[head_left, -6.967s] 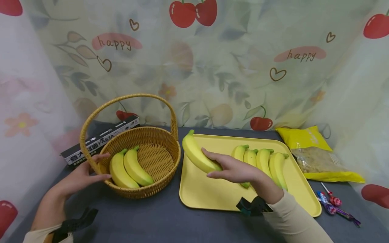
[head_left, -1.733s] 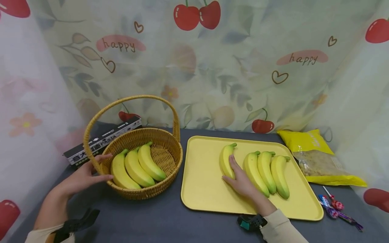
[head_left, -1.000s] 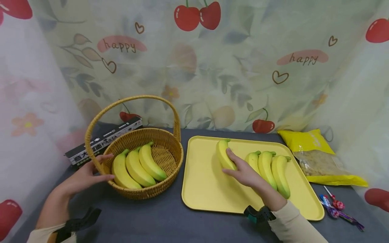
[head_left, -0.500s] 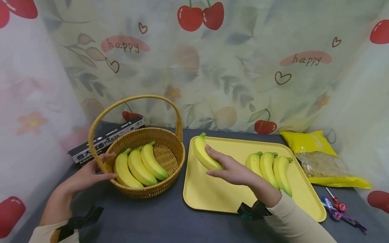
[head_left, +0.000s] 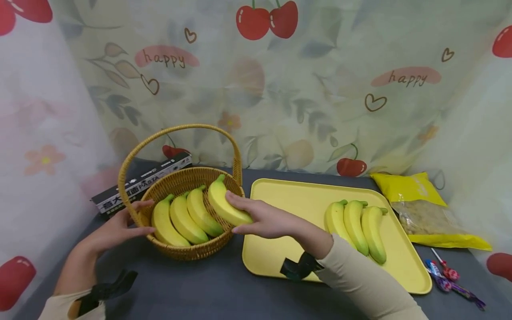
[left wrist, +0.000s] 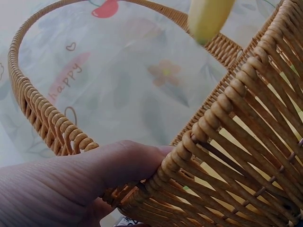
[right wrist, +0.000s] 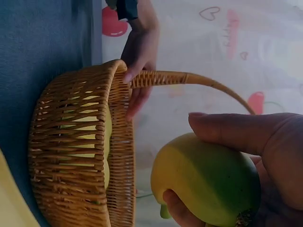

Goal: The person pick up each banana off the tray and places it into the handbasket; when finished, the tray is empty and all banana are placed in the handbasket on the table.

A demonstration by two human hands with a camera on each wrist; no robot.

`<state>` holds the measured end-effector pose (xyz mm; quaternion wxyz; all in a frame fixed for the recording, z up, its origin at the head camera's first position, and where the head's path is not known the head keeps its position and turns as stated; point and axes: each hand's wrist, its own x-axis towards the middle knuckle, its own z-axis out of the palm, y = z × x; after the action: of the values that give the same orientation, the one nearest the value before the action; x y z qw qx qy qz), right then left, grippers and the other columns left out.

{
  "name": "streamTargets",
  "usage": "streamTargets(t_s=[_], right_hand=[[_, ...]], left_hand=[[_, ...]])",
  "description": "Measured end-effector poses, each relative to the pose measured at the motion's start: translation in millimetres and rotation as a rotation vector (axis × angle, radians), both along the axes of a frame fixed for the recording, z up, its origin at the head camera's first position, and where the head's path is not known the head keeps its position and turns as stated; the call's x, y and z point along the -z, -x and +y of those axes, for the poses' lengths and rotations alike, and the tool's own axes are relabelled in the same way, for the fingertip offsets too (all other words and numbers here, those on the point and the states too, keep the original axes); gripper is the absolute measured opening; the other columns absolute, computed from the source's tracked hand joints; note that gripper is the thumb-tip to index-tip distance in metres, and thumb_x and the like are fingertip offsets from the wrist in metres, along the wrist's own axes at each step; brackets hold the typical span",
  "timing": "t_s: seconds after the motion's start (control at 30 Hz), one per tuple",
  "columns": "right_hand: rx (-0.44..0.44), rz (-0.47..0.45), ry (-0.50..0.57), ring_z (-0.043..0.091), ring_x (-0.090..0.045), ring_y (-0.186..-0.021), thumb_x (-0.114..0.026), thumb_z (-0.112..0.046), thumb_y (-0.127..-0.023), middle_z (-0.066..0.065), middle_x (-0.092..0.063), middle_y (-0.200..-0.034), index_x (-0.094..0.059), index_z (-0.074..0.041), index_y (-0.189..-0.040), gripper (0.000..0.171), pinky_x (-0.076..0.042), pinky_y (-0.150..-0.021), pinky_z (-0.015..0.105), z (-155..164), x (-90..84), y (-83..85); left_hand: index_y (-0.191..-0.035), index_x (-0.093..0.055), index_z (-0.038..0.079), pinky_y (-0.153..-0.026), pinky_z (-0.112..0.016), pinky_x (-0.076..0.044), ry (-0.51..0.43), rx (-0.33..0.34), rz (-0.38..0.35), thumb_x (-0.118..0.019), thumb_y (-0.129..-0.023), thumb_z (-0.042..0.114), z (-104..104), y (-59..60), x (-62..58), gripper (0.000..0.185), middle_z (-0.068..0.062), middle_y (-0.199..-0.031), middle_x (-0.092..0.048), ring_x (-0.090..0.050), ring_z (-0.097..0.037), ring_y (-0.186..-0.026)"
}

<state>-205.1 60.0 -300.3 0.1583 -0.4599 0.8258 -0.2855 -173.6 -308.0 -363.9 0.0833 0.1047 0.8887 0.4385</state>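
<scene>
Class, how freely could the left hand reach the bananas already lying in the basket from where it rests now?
Probably yes. The left hand rests on the basket rim, beside the three bananas. Nothing covers them; only the right hand and its banana crowd the far side.

I am reading "PASTA" on the black box [head_left: 142, 182] behind my basket, and "happy" twice on the curtain [head_left: 280, 89].
</scene>
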Motion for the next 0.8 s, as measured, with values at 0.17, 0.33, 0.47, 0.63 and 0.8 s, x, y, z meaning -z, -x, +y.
streamTargets(t_s=[0.17,0.33,0.47,0.63,0.8], right_hand=[[-0.038,-0.032,-0.096,0.023,-0.015,-0.143,-0.058,-0.017,-0.092,0.012,-0.012,-0.156,-0.015,-0.003,-0.148,0.072,-0.022,-0.113,0.035,-44.3,2.6,20.5],[-0.064,-0.016,-0.185,0.018,-0.018,-0.143,-0.058,-0.020,-0.092,0.009,-0.015,-0.156,-0.017,-0.005,-0.148,0.071,-0.021,-0.113,0.027,-89.0,6.0,29.1],[-0.060,-0.016,-0.244,0.013,-0.042,-0.126,-0.059,-0.023,-0.092,0.006,-0.022,-0.155,-0.019,-0.007,-0.149,0.071,-0.032,-0.099,0.018,-117.5,6.0,32.3],[-0.028,-0.052,-0.258,0.011,-0.045,-0.119,-0.060,-0.022,-0.091,0.006,-0.030,-0.152,-0.023,-0.008,-0.148,0.069,-0.034,-0.095,0.017,-140.9,9.7,39.4],[-0.031,-0.079,-0.263,0.013,-0.028,-0.139,-0.060,-0.022,-0.091,0.006,-0.027,-0.153,-0.025,-0.006,-0.147,0.068,-0.024,-0.110,0.020,-156.9,17.2,41.8]], left_hand=[[-0.145,-0.023,-0.002,-0.080,-0.024,-0.046,0.002,-0.006,0.001,-0.063,-0.089,0.024,-0.4,0.2,0.7,0.073,-0.028,-0.146,-0.027,-0.039,-0.043,-0.124],[-0.144,-0.023,-0.003,-0.083,-0.030,-0.046,0.002,0.009,0.016,-0.062,-0.090,0.023,0.3,0.4,0.4,0.072,-0.028,-0.146,-0.026,-0.039,-0.043,-0.124],[-0.144,-0.023,-0.003,-0.082,-0.027,-0.047,-0.006,0.020,0.023,-0.062,-0.090,0.022,1.1,0.4,-0.6,0.071,-0.028,-0.147,-0.025,-0.040,-0.043,-0.123],[-0.144,-0.024,-0.002,-0.087,-0.034,-0.046,0.001,0.014,0.023,-0.061,-0.090,0.021,0.8,-0.2,-0.8,0.070,-0.028,-0.147,-0.024,-0.038,-0.044,-0.125],[-0.145,-0.022,0.000,-0.095,-0.057,-0.036,0.003,-0.004,0.000,-0.061,-0.091,0.024,0.0,-1.7,-1.5,0.071,-0.028,-0.148,-0.023,-0.032,-0.046,-0.128]])
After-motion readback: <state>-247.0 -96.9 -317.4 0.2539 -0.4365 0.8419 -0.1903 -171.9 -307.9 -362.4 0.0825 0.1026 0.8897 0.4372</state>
